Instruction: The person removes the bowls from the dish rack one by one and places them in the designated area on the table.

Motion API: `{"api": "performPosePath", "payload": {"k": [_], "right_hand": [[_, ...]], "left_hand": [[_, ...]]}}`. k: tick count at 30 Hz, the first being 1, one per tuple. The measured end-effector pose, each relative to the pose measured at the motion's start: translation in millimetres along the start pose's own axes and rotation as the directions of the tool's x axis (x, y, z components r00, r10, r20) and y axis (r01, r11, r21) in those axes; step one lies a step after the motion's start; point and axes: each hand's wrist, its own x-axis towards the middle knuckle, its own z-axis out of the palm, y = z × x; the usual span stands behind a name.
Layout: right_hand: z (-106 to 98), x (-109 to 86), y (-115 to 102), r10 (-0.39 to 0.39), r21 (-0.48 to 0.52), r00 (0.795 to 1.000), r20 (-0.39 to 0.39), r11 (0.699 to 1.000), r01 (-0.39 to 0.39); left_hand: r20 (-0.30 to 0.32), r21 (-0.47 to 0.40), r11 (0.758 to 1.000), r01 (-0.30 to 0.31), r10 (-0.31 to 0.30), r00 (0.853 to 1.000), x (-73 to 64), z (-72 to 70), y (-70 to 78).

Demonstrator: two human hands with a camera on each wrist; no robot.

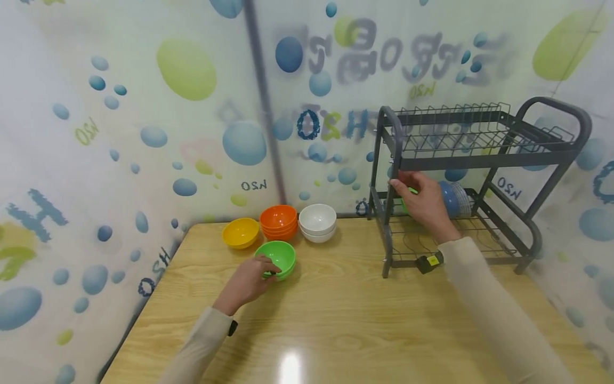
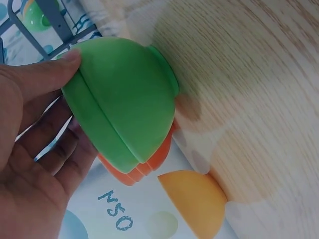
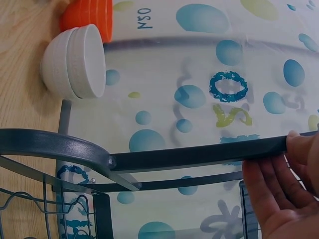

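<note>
My left hand (image 1: 249, 282) is at the near rim of two nested green bowls (image 1: 280, 255) on the table. In the left wrist view its thumb presses on the rim of the green bowls (image 2: 124, 94), and the other fingers reach over the opening. My right hand (image 1: 424, 202) pinches the front left post of a dark grey two-tier dish rack (image 1: 484, 160). The right wrist view shows its thumb and fingers on either side of the post (image 3: 199, 154). Partly hidden behind this hand, a green bowl (image 1: 405, 201) and a blue bowl (image 1: 449, 199) stand on edge on the lower tier.
Behind the green bowls are a yellow bowl (image 1: 241, 233), stacked orange bowls (image 1: 279, 221) and two nested white bowls (image 1: 317, 223). A patterned bowl (image 1: 463, 200) is beside the blue one. A printed curtain (image 1: 206, 122) borders the wooden table (image 1: 345, 314).
</note>
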Motion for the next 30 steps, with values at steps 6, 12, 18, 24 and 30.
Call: {"api": "performPosePath", "payload": {"k": [6,12,18,24,30], "right_hand": [[-0.7,1.8,-1.9,-0.006,0.003,1.0,0.0,1.0,0.006],[-1.0,0.2,-2.5,0.016,0.004,1.0,0.018,1.0,-0.016],[-0.5,0.0,-1.2,0.011,0.01,1.0,0.013,1.0,-0.011],[-0.6,-0.3,-1.0,0.012,0.007,1.0,0.022,1.0,-0.012],[-1.3,0.0,-1.4,0.01,0.003,0.999,0.031,1.0,-0.01]], "left_hand": [[-0.018,-0.013,1.0,0.004,-0.004,1.0,2.5,-0.6,-2.6],[-0.018,-0.058,0.998,0.022,-0.023,1.0,4.0,-2.0,1.9],[-0.015,-0.134,0.989,0.069,-0.071,0.997,17.6,-6.7,10.8],[-0.047,-0.181,0.982,0.047,-0.057,0.997,39.1,-9.7,20.8],[-0.069,-0.276,0.96,0.04,-0.061,0.996,63.1,-18.5,42.4]]}}
